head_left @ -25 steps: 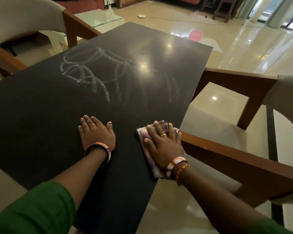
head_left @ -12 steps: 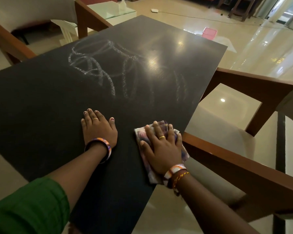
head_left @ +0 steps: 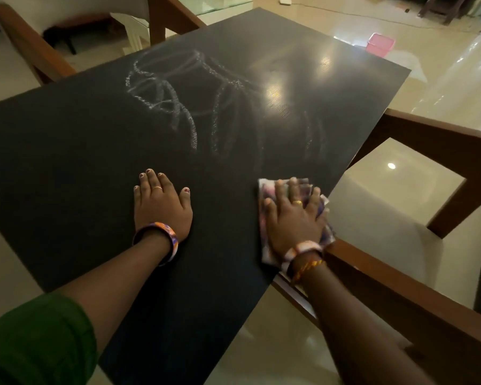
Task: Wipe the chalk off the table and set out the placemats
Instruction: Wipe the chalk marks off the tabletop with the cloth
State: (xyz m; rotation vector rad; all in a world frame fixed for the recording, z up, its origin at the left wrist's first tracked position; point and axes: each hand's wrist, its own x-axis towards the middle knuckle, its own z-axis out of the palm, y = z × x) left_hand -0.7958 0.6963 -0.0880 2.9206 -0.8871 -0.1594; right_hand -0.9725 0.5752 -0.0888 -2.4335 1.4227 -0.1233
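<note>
- The left hand [head_left: 161, 207] was laid flat and spread on the dark bench [head_left: 67, 162], palm down, with nothing held; it seemed to be used as a brace.
- The chalk marks [head_left: 178, 107] were seen well ahead of both hands, untouched, between them and the far edge.
- The right hand [head_left: 295, 218] was pressed flat, fingers wide, on a folded patterned cloth [head_left: 267, 190] at the bench's right edge, beside a wooden chair arm [head_left: 400, 295].
- No placemats were visible, so that step was judged not yet begun.
- A risk was judged: since the cloth overhung the edge, it could be pushed off if the stroke drifted right.
- Chalk could be smeared rather than lifted if a dry cloth were dragged through it.
</note>
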